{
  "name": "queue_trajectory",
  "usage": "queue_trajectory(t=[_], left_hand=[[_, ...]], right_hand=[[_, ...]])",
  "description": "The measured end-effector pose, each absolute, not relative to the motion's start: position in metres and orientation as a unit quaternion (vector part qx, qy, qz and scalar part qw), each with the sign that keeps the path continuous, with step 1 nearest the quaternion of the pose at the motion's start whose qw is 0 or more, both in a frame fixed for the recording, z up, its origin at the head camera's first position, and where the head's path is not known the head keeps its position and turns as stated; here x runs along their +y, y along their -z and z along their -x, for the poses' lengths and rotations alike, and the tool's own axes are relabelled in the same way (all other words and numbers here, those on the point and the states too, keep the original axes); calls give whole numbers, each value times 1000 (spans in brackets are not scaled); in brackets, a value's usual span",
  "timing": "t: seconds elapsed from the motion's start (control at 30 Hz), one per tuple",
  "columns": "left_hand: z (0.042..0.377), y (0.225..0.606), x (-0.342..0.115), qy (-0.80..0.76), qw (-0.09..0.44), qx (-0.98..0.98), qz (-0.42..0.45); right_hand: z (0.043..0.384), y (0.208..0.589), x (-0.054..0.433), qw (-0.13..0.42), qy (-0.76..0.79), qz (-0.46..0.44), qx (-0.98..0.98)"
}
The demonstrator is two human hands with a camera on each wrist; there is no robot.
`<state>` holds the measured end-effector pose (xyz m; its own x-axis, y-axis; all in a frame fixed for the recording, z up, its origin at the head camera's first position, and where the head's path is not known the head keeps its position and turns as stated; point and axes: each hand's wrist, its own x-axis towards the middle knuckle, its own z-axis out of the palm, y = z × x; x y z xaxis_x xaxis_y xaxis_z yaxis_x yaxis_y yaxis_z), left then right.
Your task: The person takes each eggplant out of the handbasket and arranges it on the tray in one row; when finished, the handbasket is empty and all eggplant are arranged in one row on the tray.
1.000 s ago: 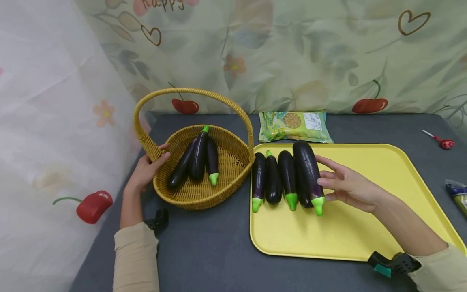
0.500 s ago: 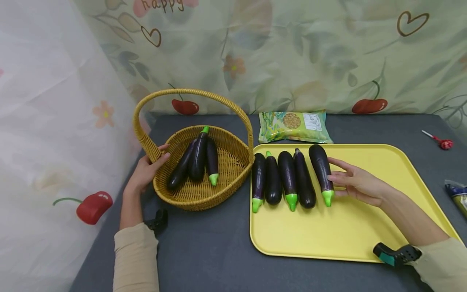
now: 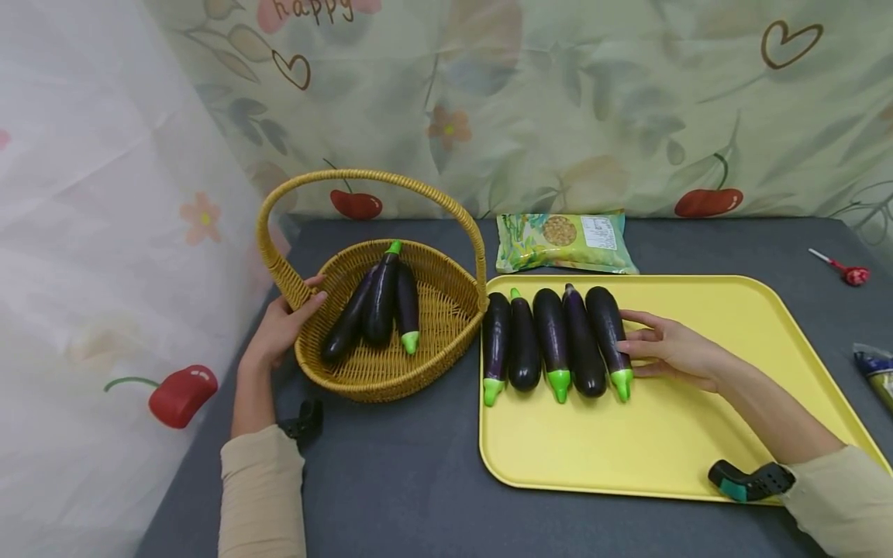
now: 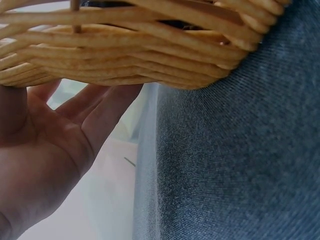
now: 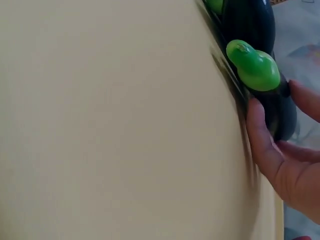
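Observation:
My left hand (image 3: 277, 329) grips the left rim of a wicker basket (image 3: 391, 384) at the foot of its handle, thumb on the inner side. Close up in the left wrist view, the fingers (image 4: 107, 107) reach behind the woven wall. Three dark purple eggplants (image 3: 380, 306) lie inside the basket. My right hand (image 3: 673, 353) holds the rightmost eggplant (image 3: 605, 329) of a row on the yellow tray (image 3: 593, 449). In the right wrist view, thumb and fingers stand on either side of this eggplant (image 5: 281, 115), whose green stem end points toward the camera.
Several more eggplants (image 3: 551, 333) lie side by side on the tray's left part, close to the basket. Behind the tray sits a green-yellow food packet (image 3: 565, 242). A red lollipop (image 3: 853, 274) and a dark packet (image 3: 875, 372) lie at the right.
The right hand has brought its eggplant from over the row down to the right, then slightly left against the row's end. The left hand and basket have stayed in place.

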<state>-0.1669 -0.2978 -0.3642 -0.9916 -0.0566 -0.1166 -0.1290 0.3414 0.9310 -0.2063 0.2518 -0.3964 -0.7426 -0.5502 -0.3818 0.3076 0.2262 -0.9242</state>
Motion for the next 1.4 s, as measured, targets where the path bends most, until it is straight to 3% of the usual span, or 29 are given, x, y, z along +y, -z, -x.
queue_trajectory(t=[0.27,1.4], left_hand=[[174,381,-308,-559,20,827,51],[176,383,-308,-565,22,823,52]], right_hand=[[207,388,246,339,553,66,759],[213,386,231,273,505,17,818]])
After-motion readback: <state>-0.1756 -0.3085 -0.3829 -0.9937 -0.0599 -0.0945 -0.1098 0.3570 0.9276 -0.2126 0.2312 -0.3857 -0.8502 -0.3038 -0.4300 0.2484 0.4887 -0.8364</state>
